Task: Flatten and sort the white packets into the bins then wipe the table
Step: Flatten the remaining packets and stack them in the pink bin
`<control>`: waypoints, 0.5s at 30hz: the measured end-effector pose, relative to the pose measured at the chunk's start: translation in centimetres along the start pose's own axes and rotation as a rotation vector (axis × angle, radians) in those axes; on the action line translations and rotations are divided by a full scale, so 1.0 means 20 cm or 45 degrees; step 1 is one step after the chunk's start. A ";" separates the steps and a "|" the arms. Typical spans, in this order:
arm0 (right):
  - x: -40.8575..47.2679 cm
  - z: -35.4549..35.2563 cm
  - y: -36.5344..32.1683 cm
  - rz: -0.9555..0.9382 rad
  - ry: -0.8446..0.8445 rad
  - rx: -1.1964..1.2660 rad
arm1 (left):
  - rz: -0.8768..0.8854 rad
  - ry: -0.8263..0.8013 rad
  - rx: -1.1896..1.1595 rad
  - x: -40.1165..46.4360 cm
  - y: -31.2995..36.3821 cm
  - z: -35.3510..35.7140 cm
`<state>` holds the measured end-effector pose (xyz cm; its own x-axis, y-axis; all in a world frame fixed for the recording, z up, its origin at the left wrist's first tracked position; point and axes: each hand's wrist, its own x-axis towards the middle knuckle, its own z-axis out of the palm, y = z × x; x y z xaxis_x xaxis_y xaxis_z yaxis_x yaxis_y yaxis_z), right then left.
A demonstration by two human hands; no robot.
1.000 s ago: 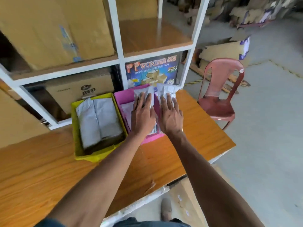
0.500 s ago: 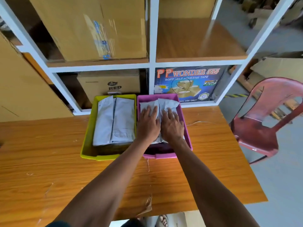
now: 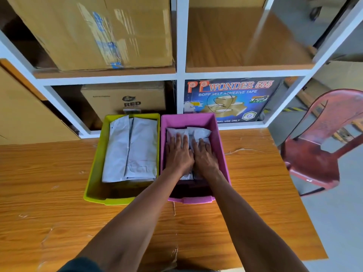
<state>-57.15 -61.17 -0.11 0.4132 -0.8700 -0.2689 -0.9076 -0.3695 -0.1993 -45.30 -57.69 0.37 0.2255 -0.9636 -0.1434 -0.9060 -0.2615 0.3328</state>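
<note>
Both forearms extend from the lower frame across the wooden worktop (image 3: 59, 213) to centre frame. The left hand (image 3: 177, 154) and right hand (image 3: 204, 157) lie side by side, each grip flat with fingers straight, pressing white packets (image 3: 198, 132) inside the pink bin (image 3: 223, 154); nothing is grasped. How many packets lie underneath appears unclear. Touching its left wall, the yellow bin (image 3: 94, 173) holds stacked white packets. Beyond stand white shelves (image 3: 181, 75) with cardboard boxes (image 3: 121, 32). A red chair (image 3: 318, 160) occupies right frame.

2 bins side by side on table (image 3: 59, 193), before shelf unit (image 3: 180, 75). L bin (image 3: 94, 173): packets (image 3: 131, 148) inside. R bin (image 3: 222, 150): packets (image 3: 198, 132) under both hands. Chair (image 3: 318, 150) R of table.
</note>
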 end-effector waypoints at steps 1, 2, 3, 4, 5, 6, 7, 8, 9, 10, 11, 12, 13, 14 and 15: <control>0.00 0.01 0.00 -0.017 -0.019 -0.022 | 0.023 0.032 0.012 0.00 0.00 0.00; 0.01 0.01 0.01 -0.021 -0.007 -0.046 | 0.056 0.071 0.030 0.00 0.01 0.00; 0.01 0.02 0.00 -0.016 0.037 -0.058 | 0.093 0.110 0.049 0.00 0.00 0.00; 0.01 0.01 0.00 -0.002 0.104 -0.059 | 0.120 0.139 0.054 0.01 0.00 0.00; 0.02 0.01 -0.01 0.004 0.176 -0.053 | 0.129 0.150 0.044 0.02 0.00 0.01; 0.03 0.01 -0.01 -0.006 0.227 -0.055 | 0.125 0.144 0.028 0.03 0.00 0.02; 0.05 0.01 -0.01 -0.032 0.249 -0.068 | 0.112 0.126 0.018 0.05 -0.01 0.03; 0.06 0.02 -0.01 -0.067 0.250 -0.087 | 0.098 0.102 0.018 0.05 -0.01 0.04; 0.08 0.04 0.00 -0.097 0.240 -0.094 | 0.088 0.081 0.030 0.06 0.00 0.05; 0.10 0.06 0.01 -0.110 0.206 -0.093 | 0.084 0.074 0.048 0.06 0.00 0.05; 0.12 0.07 0.01 -0.102 0.148 -0.089 | 0.085 0.077 0.069 0.06 0.00 0.06; 0.13 0.09 0.02 -0.081 0.092 -0.087 | 0.086 0.086 0.081 0.06 -0.01 0.05; 0.13 0.10 0.02 -0.063 0.062 -0.085 | 0.089 0.093 0.088 0.06 -0.01 0.05; 0.13 0.10 0.02 -0.060 0.076 -0.076 | 0.092 0.099 0.088 0.06 -0.01 0.05; 0.12 0.08 0.01 -0.065 0.120 -0.060 | 0.099 0.107 0.084 0.07 -0.02 0.06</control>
<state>-56.19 -62.82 -2.33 0.4519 -0.8759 -0.1692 -0.8891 -0.4267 -0.1656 -44.96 -58.89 -1.06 0.1802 -0.9828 -0.0398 -0.9430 -0.1841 0.2774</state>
